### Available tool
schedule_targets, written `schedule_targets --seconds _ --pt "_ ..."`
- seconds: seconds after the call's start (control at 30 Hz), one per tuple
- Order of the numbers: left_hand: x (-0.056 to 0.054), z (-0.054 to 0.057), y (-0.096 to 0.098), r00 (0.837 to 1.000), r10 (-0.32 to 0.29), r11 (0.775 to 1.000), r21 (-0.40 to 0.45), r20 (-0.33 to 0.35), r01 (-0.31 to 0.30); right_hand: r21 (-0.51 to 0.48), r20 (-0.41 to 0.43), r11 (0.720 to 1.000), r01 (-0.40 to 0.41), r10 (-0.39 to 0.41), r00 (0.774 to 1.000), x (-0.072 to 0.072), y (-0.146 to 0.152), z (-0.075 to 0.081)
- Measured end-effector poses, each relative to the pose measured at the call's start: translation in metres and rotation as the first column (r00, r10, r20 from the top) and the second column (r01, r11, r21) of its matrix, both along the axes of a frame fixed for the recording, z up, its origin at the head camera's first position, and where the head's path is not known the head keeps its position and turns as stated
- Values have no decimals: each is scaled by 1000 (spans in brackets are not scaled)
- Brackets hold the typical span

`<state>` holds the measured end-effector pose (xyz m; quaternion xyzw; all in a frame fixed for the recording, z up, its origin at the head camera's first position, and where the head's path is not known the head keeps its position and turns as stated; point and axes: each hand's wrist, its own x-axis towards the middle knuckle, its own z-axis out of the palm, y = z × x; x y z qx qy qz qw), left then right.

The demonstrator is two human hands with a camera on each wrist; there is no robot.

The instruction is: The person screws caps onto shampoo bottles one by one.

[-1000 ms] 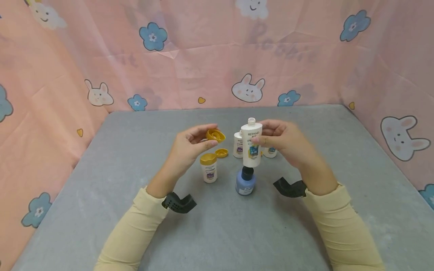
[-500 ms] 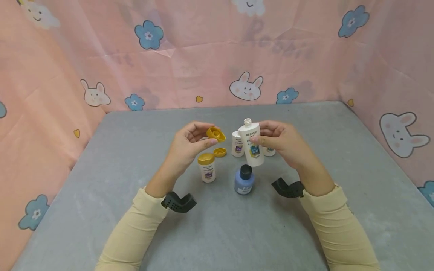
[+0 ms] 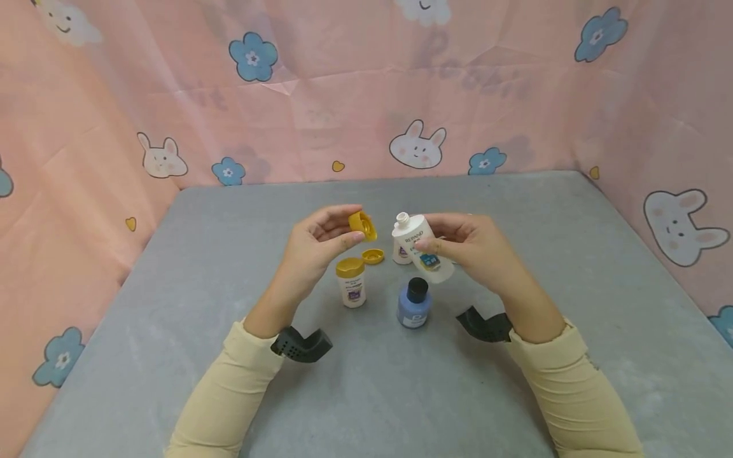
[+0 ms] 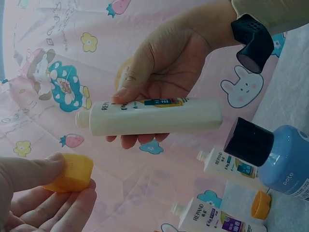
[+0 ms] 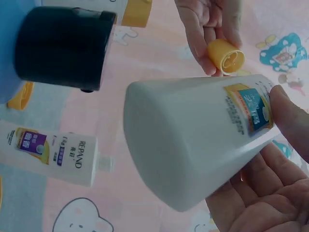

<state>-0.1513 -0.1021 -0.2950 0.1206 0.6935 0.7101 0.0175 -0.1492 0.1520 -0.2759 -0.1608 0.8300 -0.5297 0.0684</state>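
Note:
My left hand point(image 3: 312, 251) pinches a yellow bottle cap point(image 3: 362, 226) between thumb and fingers, its hollow side facing the right. My right hand point(image 3: 478, 251) grips a white bottle point(image 3: 420, 238) with a blue and yellow label. The bottle is held above the table with its bare threaded neck tilted toward the cap; the two are apart. In the left wrist view the yellow cap point(image 4: 75, 173) sits near the bottle's bare neck point(image 4: 83, 120). The right wrist view shows the inside of the cap point(image 5: 231, 60) beyond the bottle's base.
A blue bottle with a black lid point(image 3: 414, 308) stands below the held bottle. A capped white bottle point(image 3: 352, 286) stands to its left, with a loose yellow cap point(image 3: 373, 256) behind. An uncapped white bottle with a purple label point(image 5: 53, 152) stands farther back; another uncapped one point(image 4: 231, 166) is beside it.
The white bottle in my right hand has tilted from upright, its neck leaning left toward the cap. The cap in my left hand has turned so its opening faces more to the right.

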Motion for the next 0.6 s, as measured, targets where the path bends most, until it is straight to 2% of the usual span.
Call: schedule_targets --seconds 0.17,0.33,0.6 --pt "3 3 -1 1000 -12 1000 16 4 12 -1 8 1000 -2 2 1000 5 -3 3" --pt "8 6 -2 999 -30 999 -34 -35 28 3 1 1000 -27 27 1000 9 -7 2" --pt "13 10 -2 995 -48 997 -68 -86 42 36 -7 998 -48 48 999 12 -12 1"
